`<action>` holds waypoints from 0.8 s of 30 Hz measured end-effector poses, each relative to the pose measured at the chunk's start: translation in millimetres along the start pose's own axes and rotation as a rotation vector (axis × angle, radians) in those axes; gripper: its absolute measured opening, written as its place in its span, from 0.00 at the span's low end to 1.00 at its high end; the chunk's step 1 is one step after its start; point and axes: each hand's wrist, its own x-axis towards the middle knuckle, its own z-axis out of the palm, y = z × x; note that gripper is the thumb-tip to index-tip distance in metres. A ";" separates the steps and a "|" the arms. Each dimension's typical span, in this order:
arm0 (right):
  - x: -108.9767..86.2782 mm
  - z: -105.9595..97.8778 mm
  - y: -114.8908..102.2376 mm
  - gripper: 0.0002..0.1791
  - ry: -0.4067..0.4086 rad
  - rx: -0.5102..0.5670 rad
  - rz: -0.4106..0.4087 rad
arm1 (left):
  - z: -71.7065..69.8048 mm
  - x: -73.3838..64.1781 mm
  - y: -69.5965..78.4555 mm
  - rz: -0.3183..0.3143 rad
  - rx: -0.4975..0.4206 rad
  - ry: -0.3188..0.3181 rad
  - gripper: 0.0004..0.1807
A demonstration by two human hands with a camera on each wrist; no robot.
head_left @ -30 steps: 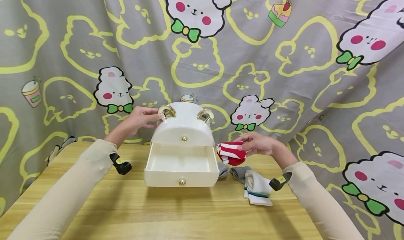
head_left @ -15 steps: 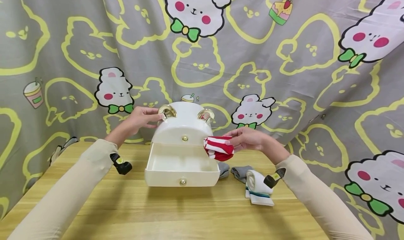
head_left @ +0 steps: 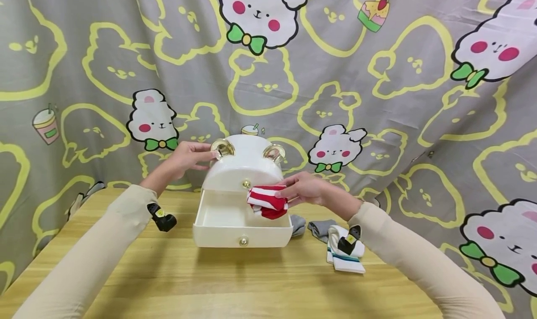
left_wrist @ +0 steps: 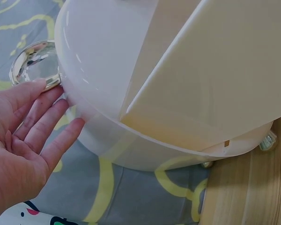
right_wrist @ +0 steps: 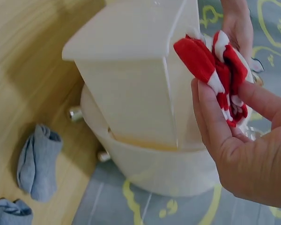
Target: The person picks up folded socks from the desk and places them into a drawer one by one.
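Note:
My right hand (head_left: 308, 188) pinches a folded red-and-white striped sock (head_left: 268, 201) between thumb and fingers. In the head view the sock overlaps the right part of a pulled-out drawer (head_left: 228, 216). The drawer belongs to a white drawer box (head_left: 247, 162) with gold ears and round gold knobs. At the box's upper left, my left hand (left_wrist: 25, 126) holds the gold ear (left_wrist: 37, 63), thumb on its rim and fingers against the side. In the right wrist view the striped sock (right_wrist: 220, 70) is beside the drawer wall (right_wrist: 126, 98).
Right of the box lie two folded grey socks (head_left: 297, 225) (head_left: 322, 229). A white sock (head_left: 347, 263) with green and blue stripes is nearer the front, partly behind my right wrist camera. A patterned grey curtain (head_left: 268, 100) hangs behind the wooden table (head_left: 235, 281).
My right hand has moved left with the striped sock, from beside the box to over the drawer. My left hand has stayed at the gold ear.

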 end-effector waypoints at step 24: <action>35.7 63.5 -4.9 0.16 0.013 0.035 0.042 | 0.3 1.1 -0.3 -0.003 0.001 0.013 0.27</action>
